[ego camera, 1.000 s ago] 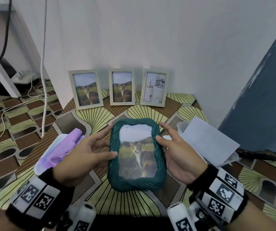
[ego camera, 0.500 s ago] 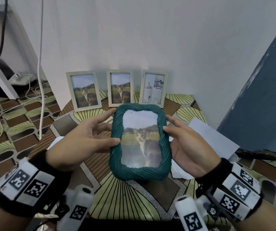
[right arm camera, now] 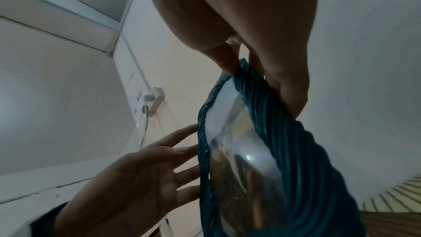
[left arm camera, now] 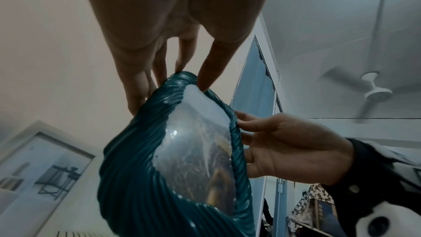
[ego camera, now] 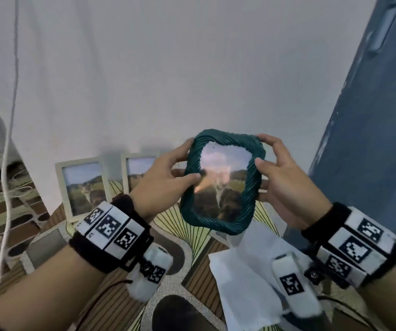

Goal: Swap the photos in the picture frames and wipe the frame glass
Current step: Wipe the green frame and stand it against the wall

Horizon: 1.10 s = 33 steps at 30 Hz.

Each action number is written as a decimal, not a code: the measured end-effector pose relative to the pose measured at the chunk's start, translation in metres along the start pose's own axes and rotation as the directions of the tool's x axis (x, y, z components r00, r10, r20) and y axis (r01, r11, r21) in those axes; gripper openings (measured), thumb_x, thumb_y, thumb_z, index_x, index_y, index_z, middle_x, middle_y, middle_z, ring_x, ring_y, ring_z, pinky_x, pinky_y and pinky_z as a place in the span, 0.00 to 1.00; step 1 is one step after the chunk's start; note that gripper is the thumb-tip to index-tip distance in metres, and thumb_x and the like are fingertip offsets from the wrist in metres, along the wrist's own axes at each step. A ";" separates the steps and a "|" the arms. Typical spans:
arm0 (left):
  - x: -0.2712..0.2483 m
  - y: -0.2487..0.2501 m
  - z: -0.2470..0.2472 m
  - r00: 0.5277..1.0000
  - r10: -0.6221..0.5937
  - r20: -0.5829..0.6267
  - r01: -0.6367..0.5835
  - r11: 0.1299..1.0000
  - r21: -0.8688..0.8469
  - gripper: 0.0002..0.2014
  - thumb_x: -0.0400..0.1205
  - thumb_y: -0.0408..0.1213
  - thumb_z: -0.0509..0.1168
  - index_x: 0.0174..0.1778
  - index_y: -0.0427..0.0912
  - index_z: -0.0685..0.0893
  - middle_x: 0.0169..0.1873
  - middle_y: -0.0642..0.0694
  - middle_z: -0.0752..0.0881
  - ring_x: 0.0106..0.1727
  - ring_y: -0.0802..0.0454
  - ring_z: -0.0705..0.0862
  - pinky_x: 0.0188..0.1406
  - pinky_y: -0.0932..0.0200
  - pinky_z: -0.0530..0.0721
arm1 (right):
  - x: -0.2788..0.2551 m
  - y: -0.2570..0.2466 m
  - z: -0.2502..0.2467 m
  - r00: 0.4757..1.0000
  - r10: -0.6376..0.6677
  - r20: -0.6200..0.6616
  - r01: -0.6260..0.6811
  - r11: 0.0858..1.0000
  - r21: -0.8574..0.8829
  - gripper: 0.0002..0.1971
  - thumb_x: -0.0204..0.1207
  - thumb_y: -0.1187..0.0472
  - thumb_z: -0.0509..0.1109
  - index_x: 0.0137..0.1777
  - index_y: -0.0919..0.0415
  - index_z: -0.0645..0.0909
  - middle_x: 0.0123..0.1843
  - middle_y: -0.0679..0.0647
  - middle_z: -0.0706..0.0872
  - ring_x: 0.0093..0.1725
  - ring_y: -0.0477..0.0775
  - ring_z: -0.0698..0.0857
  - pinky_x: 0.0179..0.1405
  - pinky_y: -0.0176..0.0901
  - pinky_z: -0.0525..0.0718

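Observation:
A teal picture frame (ego camera: 216,225) with a twisted rim and a cat photo is held upright in the air in front of the white wall. My left hand (ego camera: 168,173) grips its left edge, thumb on the front and fingers behind. My right hand (ego camera: 280,173) grips the right edge the same way. The left wrist view shows the teal frame (left arm camera: 136,168) with the right hand (left arm camera: 284,150) at its side. The right wrist view shows the frame (right arm camera: 300,150) with the left hand (right arm camera: 136,177) spread behind its far edge.
Two white frames (ego camera: 82,185) (ego camera: 139,173) with cat photos lean on the wall; a third white frame (left arm camera: 43,174) shows only in the left wrist view. A white cloth (ego camera: 244,271) lies on the patterned table. A white cable (ego camera: 8,139) hangs left; a blue door (ego camera: 371,139) stands right.
Both hands have lifted the teal frame from low over the table up and to the right, toward the wall. It now stands more upright.

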<state>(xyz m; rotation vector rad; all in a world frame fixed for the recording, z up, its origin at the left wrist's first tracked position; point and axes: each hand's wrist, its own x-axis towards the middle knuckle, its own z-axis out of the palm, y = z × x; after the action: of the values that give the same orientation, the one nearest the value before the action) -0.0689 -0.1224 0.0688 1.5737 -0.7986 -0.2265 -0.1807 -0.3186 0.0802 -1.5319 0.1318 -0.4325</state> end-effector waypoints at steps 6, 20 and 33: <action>0.065 -0.008 0.022 0.995 -0.081 0.056 0.081 0.997 -0.004 0.35 0.81 0.26 0.68 0.81 0.56 0.67 0.65 0.61 0.81 0.59 0.61 0.86 0.52 0.64 0.87 | 0.053 -0.003 -0.047 0.994 0.108 0.012 -0.108 0.993 0.038 0.18 0.89 0.65 0.56 0.68 0.39 0.75 0.53 0.61 0.88 0.45 0.64 0.88 0.54 0.66 0.83; 0.163 -0.085 0.065 0.956 -0.195 0.220 0.195 0.981 0.023 0.34 0.84 0.25 0.63 0.84 0.49 0.61 0.70 0.63 0.74 0.65 0.70 0.75 0.57 0.74 0.80 | 0.152 0.079 -0.122 0.975 0.220 -0.026 -0.214 0.964 0.158 0.15 0.87 0.64 0.60 0.62 0.42 0.79 0.55 0.59 0.85 0.43 0.61 0.83 0.46 0.59 0.81; 0.185 -0.134 0.078 0.897 -0.366 0.249 0.388 0.921 -0.044 0.38 0.84 0.22 0.61 0.86 0.51 0.54 0.67 0.57 0.80 0.58 0.67 0.84 0.53 0.66 0.86 | 0.191 0.132 -0.128 0.945 0.321 -0.062 -0.314 0.944 0.100 0.12 0.88 0.61 0.61 0.61 0.42 0.77 0.56 0.61 0.82 0.45 0.61 0.80 0.41 0.55 0.80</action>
<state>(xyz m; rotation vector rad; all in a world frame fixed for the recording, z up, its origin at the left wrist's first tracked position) 0.0700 -0.3013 -0.0154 1.6218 -0.6451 -0.7371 -0.0250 -0.5078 -0.0203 -1.3754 0.4100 -0.2358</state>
